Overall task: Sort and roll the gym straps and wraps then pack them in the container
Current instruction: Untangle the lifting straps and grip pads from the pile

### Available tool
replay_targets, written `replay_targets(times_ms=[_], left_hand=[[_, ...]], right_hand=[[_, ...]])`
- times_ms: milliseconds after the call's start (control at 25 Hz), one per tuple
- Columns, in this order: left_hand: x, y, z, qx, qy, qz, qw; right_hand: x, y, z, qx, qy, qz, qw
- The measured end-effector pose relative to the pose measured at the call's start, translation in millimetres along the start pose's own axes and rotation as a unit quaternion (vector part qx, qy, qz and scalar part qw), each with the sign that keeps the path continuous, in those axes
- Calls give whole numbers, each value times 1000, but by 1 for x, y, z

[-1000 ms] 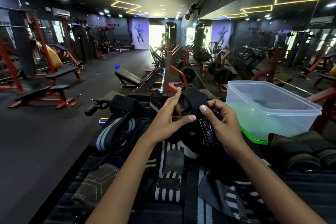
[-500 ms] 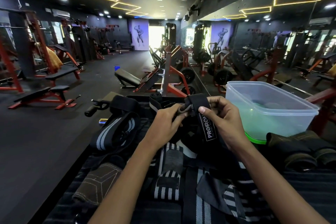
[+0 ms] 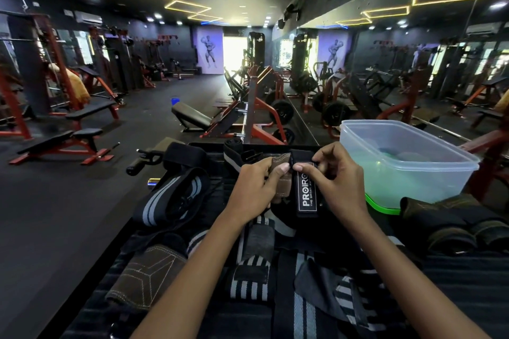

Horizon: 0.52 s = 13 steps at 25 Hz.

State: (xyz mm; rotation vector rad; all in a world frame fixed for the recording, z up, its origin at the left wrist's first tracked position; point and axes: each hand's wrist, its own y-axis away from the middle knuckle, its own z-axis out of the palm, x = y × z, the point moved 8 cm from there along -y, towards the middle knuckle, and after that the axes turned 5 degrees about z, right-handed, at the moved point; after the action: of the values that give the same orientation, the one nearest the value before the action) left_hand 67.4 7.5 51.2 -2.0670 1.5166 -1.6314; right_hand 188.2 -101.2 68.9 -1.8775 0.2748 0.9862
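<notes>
Nearest the camera, on a dark ribbed bench pad [image 3: 454,297], lies the unsorted heap: a brown stitched leather grip pad [image 3: 146,275] at the near left, striped black-and-grey wraps [image 3: 250,272] in the middle, all limp and overlapping, so any one will likely drag its neighbours if lifted by a loose end. Just beyond, both forearms reach in to the piece being worked. The left hand [image 3: 254,187] has its fingers curled round a small brown leather flap [image 3: 278,170], thumb pressed on its face. The right hand [image 3: 337,181] pinches the black labelled strap [image 3: 305,190] between thumb and curled fingers, right beside the left thumb. The strap looks light, soft and floppy, with a stiffer patch at the white-lettered label; it should roll best started tight from the leather end and held flat by the edges, since woven webbing tends to spring open. To the left lies a looped grey-striped wrap [image 3: 170,201]; to the right, two dark rolled wraps [image 3: 451,234]. Further right stands the clear container [image 3: 407,170] on its green lid, open-topped, with faint shapes inside that are too blurred to name.
</notes>
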Motion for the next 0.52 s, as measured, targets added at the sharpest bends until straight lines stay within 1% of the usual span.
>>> replay_targets(times_ms=[80, 120, 200, 240, 280, 320, 360, 400, 440, 480, 520], left_hand=[[-5, 1, 5, -7, 66, -39, 997], [-9, 2, 8, -15, 103, -64, 992], [-14, 3, 14, -36, 144, -94, 984], [-17, 2, 17, -48, 156, -99, 982], [-17, 1, 19, -59, 164, -101, 980], [-17, 1, 19, -68, 170, -101, 978], [-16, 1, 18, -74, 178, -99, 976], [-15, 1, 16, -79, 187, -97, 974], [-12, 1, 13, -83, 198, -96, 972], [-11, 2, 9, -82, 208, -95, 970], [-10, 1, 4, -78, 211, -90, 970]], right_hand=[[-5, 4, -1, 15, 98, -60, 993], [-7, 5, -1, 30, 152, -91, 984], [-14, 9, -4, 66, 257, -159, 951], [-16, 11, -2, 62, 284, -192, 937], [-18, 11, 2, 36, 289, -211, 933], [-16, 12, 9, -13, 270, -203, 941], [-12, 11, 16, -79, 226, -161, 957], [-5, 11, 23, -155, 154, -84, 972], [5, 14, 31, -236, 47, 18, 970], [12, 21, 38, -302, -70, 119, 943], [17, 28, 43, -348, -158, 197, 903]])
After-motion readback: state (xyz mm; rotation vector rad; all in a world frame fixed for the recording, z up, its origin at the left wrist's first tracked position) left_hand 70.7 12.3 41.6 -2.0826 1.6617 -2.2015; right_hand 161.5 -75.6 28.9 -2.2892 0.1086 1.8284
